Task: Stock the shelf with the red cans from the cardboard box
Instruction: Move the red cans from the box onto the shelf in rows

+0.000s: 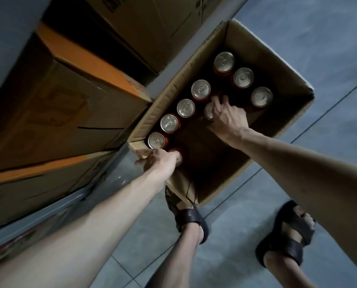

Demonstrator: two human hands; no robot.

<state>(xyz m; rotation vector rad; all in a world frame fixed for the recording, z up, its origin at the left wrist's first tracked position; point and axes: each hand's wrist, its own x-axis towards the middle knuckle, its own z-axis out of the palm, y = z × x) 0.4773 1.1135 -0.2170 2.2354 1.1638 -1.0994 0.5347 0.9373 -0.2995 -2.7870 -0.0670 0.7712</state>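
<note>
An open cardboard box (pixel 281 65) stands on the floor with several red cans upright inside, silver tops showing. My left hand (pixel 158 161) reaches into the box's near left corner and grips a red can (pixel 178 154), mostly hidden under the fingers. My right hand (pixel 227 115) is deeper in the box, fingers curled round the top of another red can (pixel 208 111). A row of cans (pixel 185 108) runs along the box's left wall, and three more (pixel 243 77) stand at the far end.
A shelf unit on the left holds large cardboard boxes (pixel 55 113) with orange tape. Another big box (pixel 152 28) sits behind the open one. My two sandalled feet (pixel 289 231) stand on the grey tiled floor beside the box.
</note>
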